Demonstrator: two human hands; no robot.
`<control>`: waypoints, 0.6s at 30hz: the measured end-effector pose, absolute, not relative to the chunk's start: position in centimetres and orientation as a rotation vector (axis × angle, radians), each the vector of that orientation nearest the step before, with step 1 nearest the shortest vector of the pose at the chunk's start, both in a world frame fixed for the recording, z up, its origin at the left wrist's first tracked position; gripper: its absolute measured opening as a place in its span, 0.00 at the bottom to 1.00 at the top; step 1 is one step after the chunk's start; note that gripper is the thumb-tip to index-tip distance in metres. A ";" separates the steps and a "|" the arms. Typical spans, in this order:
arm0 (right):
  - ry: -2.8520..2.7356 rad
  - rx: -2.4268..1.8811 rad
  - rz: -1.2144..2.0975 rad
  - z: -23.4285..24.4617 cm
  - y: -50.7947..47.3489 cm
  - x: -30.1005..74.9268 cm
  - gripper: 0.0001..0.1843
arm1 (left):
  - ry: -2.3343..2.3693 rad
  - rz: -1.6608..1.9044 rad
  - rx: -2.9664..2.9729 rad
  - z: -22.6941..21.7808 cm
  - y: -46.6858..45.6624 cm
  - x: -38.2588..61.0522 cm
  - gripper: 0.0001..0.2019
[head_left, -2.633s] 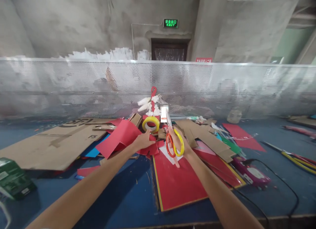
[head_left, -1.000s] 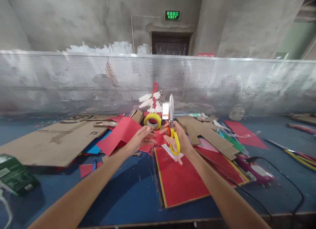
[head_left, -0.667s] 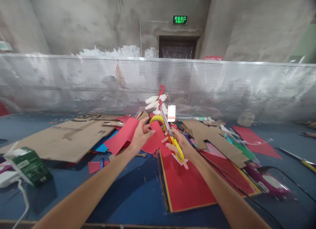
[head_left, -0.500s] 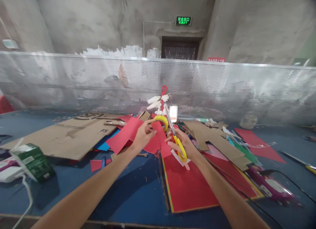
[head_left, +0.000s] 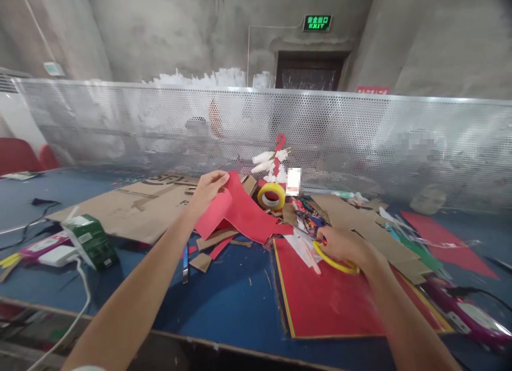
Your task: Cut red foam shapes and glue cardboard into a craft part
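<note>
My left hand (head_left: 211,188) pinches the upper edge of a sheet of red paper (head_left: 248,210), which has a curved, cut edge. The sheet hangs over cardboard scraps and other red paper. My right hand (head_left: 344,247) is closed around scissors with yellow handles (head_left: 336,263), low over a stack of red sheets (head_left: 328,299). Their blades are hard to make out among the clutter. Between the hands, farther back, a roll of yellow tape (head_left: 271,196) stands on its side. Behind it rises a red hooked figure with white pieces (head_left: 277,160).
Large cardboard (head_left: 132,206) lies left, more cardboard (head_left: 352,222) right. A green box (head_left: 94,243) stands near a purple-and-white power strip (head_left: 44,246); another purple strip (head_left: 472,312) is at right. A blue cutter (head_left: 185,264) lies in front. A perforated metal screen (head_left: 160,126) spans the back.
My left hand has moved left and up, lifting the red paper. My right hand has carried the scissors right, away from the paper. The view has shifted slightly left.
</note>
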State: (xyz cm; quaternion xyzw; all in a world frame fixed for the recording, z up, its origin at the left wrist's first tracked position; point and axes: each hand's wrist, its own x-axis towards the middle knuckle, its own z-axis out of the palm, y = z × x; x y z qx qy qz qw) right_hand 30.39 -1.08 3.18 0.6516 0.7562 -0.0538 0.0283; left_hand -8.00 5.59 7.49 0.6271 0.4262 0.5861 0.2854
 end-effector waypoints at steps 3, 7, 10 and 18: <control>2.297 1.923 -0.131 2.7 -1.1 31.0 0.13 | 1.157 1.402 1.745 7.1 5.8 -8.3 0.14; 2.250 1.880 -0.200 2.7 -1.0 31.4 0.15 | 1.199 1.253 1.835 6.7 6.2 -8.4 0.14; 2.247 1.895 -0.189 3.0 -1.0 31.4 0.16 | 1.306 1.090 1.899 6.3 6.8 -9.2 0.13; 2.687 1.853 -0.131 4.2 1.4 26.6 0.18 | 1.780 0.881 2.111 4.2 9.6 -12.3 0.13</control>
